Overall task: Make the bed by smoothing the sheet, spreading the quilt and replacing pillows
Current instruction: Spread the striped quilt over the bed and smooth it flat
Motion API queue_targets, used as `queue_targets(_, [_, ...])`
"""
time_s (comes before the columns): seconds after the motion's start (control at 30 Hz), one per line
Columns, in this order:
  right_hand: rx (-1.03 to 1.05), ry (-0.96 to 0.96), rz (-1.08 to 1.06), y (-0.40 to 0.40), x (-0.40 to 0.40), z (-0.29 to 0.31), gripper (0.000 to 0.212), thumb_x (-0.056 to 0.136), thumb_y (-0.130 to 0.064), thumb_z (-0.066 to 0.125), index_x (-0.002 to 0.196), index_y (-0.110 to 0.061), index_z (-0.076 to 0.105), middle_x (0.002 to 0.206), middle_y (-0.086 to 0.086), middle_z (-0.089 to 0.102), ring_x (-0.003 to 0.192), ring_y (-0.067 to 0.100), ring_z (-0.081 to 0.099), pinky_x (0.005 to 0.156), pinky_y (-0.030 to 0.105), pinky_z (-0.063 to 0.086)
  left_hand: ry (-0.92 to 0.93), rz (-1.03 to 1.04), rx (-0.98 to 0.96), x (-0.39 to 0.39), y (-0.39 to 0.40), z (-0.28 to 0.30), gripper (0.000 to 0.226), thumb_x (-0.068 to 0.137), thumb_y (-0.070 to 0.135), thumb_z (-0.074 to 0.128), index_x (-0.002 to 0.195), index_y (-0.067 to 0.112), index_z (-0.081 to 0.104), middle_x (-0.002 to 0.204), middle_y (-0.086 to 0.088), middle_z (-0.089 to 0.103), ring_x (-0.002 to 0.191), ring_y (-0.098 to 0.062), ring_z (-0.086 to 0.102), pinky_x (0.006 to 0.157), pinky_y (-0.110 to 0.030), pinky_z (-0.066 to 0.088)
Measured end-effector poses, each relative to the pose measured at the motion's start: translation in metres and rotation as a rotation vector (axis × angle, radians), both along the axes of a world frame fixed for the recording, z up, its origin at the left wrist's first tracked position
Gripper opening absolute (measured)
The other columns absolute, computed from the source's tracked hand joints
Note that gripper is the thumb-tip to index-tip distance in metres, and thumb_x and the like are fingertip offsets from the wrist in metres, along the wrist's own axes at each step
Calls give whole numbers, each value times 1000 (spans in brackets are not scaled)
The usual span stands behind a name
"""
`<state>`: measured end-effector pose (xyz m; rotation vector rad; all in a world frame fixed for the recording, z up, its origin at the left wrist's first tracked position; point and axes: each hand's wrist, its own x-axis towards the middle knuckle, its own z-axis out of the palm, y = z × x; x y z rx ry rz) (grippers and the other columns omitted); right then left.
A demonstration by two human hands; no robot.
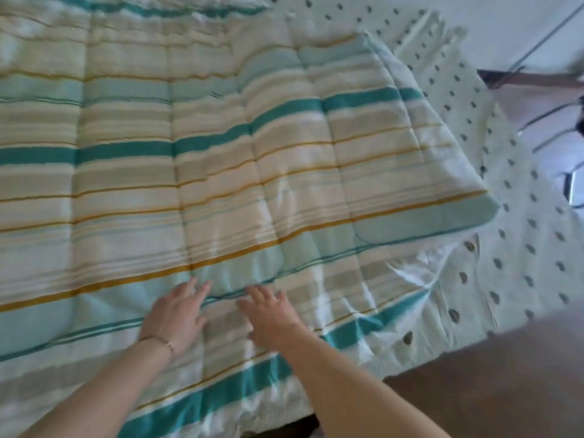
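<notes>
A striped quilt in teal, beige and mustard covers most of the bed; its right part is folded back, so a doubled edge runs down toward the near side. Under it a white sheet with dark dots shows along the right side and hangs over the bed edge. My left hand lies flat on the quilt near the front, fingers straight and spread, a thin bracelet on the wrist. My right hand lies flat beside it, a little apart, fingers spread on the fabric. No pillows are in view.
Dark wooden floor lies at the lower right beyond the bed's corner. At the far right stand thin dark metal legs of some furniture on a pale floor.
</notes>
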<state>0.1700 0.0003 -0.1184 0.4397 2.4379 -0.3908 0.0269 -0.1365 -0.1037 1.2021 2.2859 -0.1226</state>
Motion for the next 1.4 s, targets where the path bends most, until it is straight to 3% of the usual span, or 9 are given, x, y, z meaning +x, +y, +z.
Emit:
queue_targets(0.17, [100,-38,-10,100,71,-19,85,89,-50,59,156,-28,12,165,0,3,151,18,3,117,58,9,-142,-267,94,108,102,-18,84,90,55,51,154,25,6,162,0,4,146,-22,16,117,-39,22])
queue_targets(0.37, [85,34,123,205,206,-34,109,68,-76,63,155,-29,17,164,1,11,150,22,6,121,45,1,13,-379,-139,230,163,-32,92,63,88,46,127,22,36,124,2,38,114,-20,42,89,-40,39])
queue_targets(0.47, [110,34,212,238,249,-41,101,67,-72,66,150,-29,31,161,1,23,148,23,18,121,48,9,108,-398,-252,261,189,-49,65,82,67,49,128,21,46,127,1,44,117,-21,42,88,-41,39])
queue_targets(0.57, [168,165,190,237,239,-51,44,73,-41,70,115,-28,65,125,-3,63,117,22,58,103,44,33,116,-525,-331,263,201,-53,30,95,22,45,119,19,62,120,1,59,116,-23,51,88,-37,41])
queue_targets(0.63, [157,207,147,234,226,-51,18,83,-25,56,94,-23,70,101,-4,69,100,22,64,89,37,31,56,-597,-447,264,204,-53,27,94,18,47,116,17,64,119,-2,64,115,-24,57,91,-35,44])
queue_targets(0.83, [-93,-108,92,217,236,-21,46,100,-41,48,129,-7,61,130,13,62,122,32,56,98,39,45,-185,-580,-706,275,195,-48,40,94,32,53,129,11,57,135,-9,57,124,-25,54,101,-33,43])
queue_targets(1.0, [-291,-4,-70,253,261,2,44,92,-40,62,126,-12,58,128,11,58,119,31,53,99,42,42,-262,-388,-513,256,248,-15,36,86,56,52,103,26,61,122,1,62,111,-16,59,90,-24,44])
queue_targets(1.1, [-302,133,-257,300,271,36,33,96,-33,58,125,-16,60,129,6,57,117,26,55,97,41,47,-251,-271,-374,233,300,8,13,92,46,50,84,36,47,117,7,63,105,-12,59,82,-20,42])
queue_targets(1.4, [88,356,-776,502,291,117,20,97,-27,49,104,-22,67,103,-3,63,95,20,60,81,38,52,-51,-282,114,190,514,109,41,97,29,47,138,29,40,139,2,42,124,-19,47,100,-36,43])
